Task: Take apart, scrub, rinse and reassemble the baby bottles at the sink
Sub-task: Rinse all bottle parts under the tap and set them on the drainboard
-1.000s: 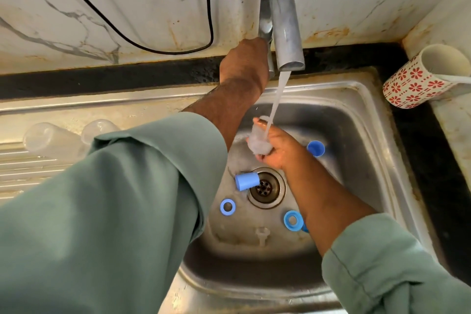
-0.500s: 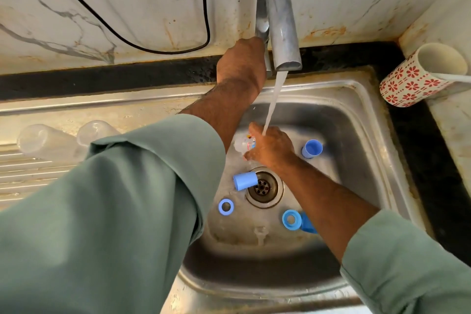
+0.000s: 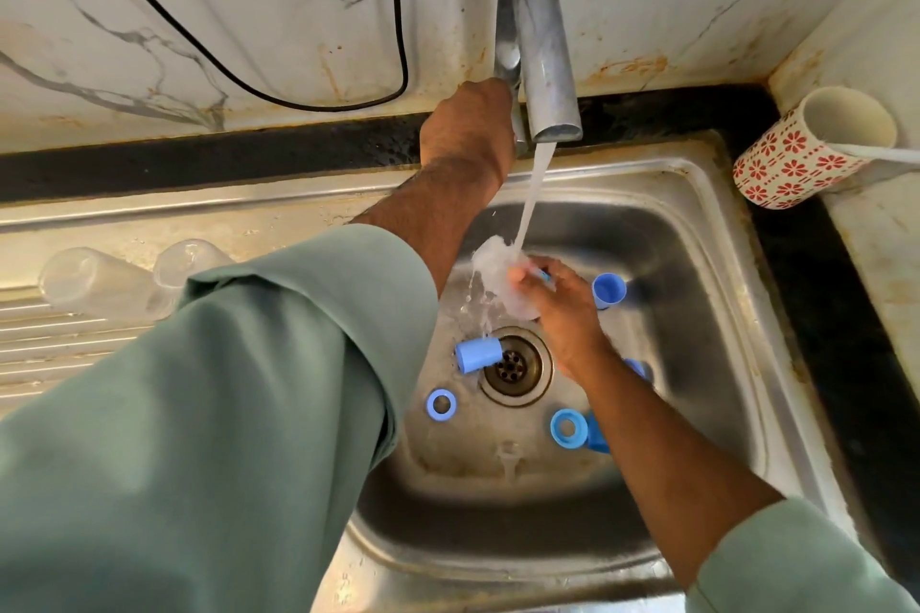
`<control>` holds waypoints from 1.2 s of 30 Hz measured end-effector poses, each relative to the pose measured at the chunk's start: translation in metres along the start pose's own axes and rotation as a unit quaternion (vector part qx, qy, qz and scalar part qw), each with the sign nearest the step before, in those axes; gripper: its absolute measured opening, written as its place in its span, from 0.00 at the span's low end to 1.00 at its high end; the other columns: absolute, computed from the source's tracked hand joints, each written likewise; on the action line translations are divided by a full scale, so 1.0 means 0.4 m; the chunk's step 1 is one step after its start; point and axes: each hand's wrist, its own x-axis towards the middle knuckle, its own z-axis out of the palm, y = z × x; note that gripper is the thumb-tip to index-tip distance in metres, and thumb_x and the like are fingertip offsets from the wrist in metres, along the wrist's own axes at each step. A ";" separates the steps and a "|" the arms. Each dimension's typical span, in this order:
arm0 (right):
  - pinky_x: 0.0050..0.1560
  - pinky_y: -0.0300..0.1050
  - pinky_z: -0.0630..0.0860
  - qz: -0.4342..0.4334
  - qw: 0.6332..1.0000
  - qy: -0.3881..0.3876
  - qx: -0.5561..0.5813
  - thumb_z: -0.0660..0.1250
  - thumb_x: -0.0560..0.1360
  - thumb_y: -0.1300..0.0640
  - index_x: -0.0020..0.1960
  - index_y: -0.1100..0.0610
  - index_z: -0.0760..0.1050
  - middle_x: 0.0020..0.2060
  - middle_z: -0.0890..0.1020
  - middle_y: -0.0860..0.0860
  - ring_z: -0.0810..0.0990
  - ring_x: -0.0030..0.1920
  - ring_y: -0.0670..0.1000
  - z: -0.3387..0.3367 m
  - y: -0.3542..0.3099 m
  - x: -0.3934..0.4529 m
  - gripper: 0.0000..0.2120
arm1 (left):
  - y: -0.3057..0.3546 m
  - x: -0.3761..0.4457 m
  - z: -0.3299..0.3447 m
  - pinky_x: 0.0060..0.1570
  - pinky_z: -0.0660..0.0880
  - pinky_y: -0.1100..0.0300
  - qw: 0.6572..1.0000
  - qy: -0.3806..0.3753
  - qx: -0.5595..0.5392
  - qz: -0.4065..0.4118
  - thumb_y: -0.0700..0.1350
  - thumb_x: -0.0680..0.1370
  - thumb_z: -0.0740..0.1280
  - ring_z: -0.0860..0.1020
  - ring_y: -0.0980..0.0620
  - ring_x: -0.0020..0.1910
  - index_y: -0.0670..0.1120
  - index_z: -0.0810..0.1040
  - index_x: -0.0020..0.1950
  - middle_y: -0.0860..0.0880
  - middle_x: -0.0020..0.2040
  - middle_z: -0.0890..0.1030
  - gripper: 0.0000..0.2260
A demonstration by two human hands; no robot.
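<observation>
My right hand holds a clear baby bottle tilted under the running stream from the tap. Water splashes over the bottle's open end. My left hand grips the tap handle behind the spout; its fingers are hidden. Loose blue parts lie in the steel sink: a cap beside the drain, another cap at the right, a ring and a second ring nearer me. Two clear bottles lie on the drainboard at the left.
A red-and-white patterned mug with a white handle sticking out stands on the counter at the right. A black cable hangs across the marble wall behind the sink. My left sleeve covers much of the drainboard.
My right hand has turned and lifted the clear bottle back into the water stream, after dipping lower in the sink. My left hand stays on the tap.
</observation>
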 end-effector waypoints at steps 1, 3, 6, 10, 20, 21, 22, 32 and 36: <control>0.45 0.46 0.78 0.080 0.993 0.000 0.085 0.71 0.73 0.44 0.53 0.49 0.80 0.47 0.84 0.52 0.82 0.49 0.53 0.005 0.000 -0.001 0.12 | 0.000 0.000 0.000 0.62 0.75 0.49 1.000 -0.001 0.001 -0.001 0.42 0.81 0.65 0.77 0.44 0.60 0.42 0.72 0.67 0.43 0.62 0.78 0.14; 0.36 0.45 0.75 0.203 0.955 -0.028 0.216 0.62 0.77 0.39 0.57 0.56 0.79 0.43 0.83 0.56 0.81 0.37 0.53 0.009 0.002 -0.005 0.22 | 0.000 0.001 -0.001 0.62 0.75 0.49 1.000 0.000 0.001 -0.002 0.42 0.81 0.65 0.78 0.44 0.60 0.42 0.72 0.67 0.43 0.62 0.78 0.14; 0.27 0.39 0.72 0.272 0.911 -0.038 0.309 0.59 0.79 0.41 0.55 0.61 0.78 0.40 0.83 0.59 0.76 0.29 0.51 0.020 0.009 -0.017 0.24 | 0.001 0.002 0.001 0.61 0.76 0.48 1.000 0.001 -0.002 -0.004 0.42 0.82 0.64 0.78 0.44 0.59 0.42 0.72 0.66 0.43 0.61 0.78 0.13; 0.25 0.38 0.76 0.289 0.873 -0.032 0.392 0.59 0.78 0.38 0.56 0.64 0.76 0.38 0.81 0.60 0.78 0.28 0.51 0.029 0.027 -0.025 0.28 | 0.000 0.002 0.004 0.60 0.76 0.48 1.000 0.005 -0.009 -0.005 0.42 0.82 0.64 0.78 0.44 0.59 0.41 0.73 0.65 0.42 0.61 0.78 0.13; 0.25 0.41 0.76 0.278 0.863 -0.186 0.379 0.58 0.75 0.42 0.65 0.61 0.75 0.51 0.80 0.61 0.80 0.33 0.55 -0.038 0.077 -0.068 0.27 | -0.001 0.006 0.007 0.60 0.76 0.48 1.000 0.004 0.008 -0.002 0.42 0.82 0.63 0.78 0.43 0.59 0.42 0.73 0.65 0.42 0.61 0.78 0.12; 0.24 0.40 0.75 0.284 0.868 -0.188 0.362 0.58 0.74 0.41 0.62 0.60 0.77 0.52 0.80 0.60 0.80 0.33 0.55 -0.037 0.074 -0.063 0.27 | -0.001 0.006 0.007 0.60 0.76 0.48 1.000 0.003 0.012 -0.001 0.42 0.82 0.63 0.78 0.43 0.59 0.42 0.74 0.65 0.43 0.61 0.79 0.12; 0.23 0.40 0.74 0.286 0.876 -0.184 0.343 0.59 0.74 0.39 0.59 0.59 0.80 0.51 0.81 0.59 0.80 0.33 0.54 -0.031 0.069 -0.056 0.27 | -0.001 0.006 0.007 0.59 0.76 0.48 1.000 0.003 0.015 -0.001 0.42 0.82 0.63 0.78 0.43 0.58 0.43 0.74 0.64 0.43 0.60 0.79 0.11; 0.59 0.48 0.72 -0.128 0.826 -0.024 -0.549 0.72 0.72 0.41 0.72 0.46 0.67 0.64 0.73 0.50 0.70 0.63 0.53 0.010 -0.013 0.038 0.32 | -0.007 0.010 0.008 0.61 0.75 0.48 1.000 0.001 0.001 -0.001 0.42 0.82 0.64 0.77 0.43 0.61 0.42 0.72 0.67 0.42 0.63 0.78 0.14; 0.59 0.44 0.75 -0.124 0.942 -0.013 -0.311 0.78 0.69 0.52 0.65 0.47 0.70 0.60 0.75 0.46 0.73 0.60 0.48 -0.003 0.033 0.019 0.28 | -0.007 0.009 0.010 0.60 0.76 0.48 1.000 0.002 0.000 0.002 0.42 0.82 0.64 0.77 0.43 0.61 0.42 0.73 0.66 0.42 0.62 0.78 0.13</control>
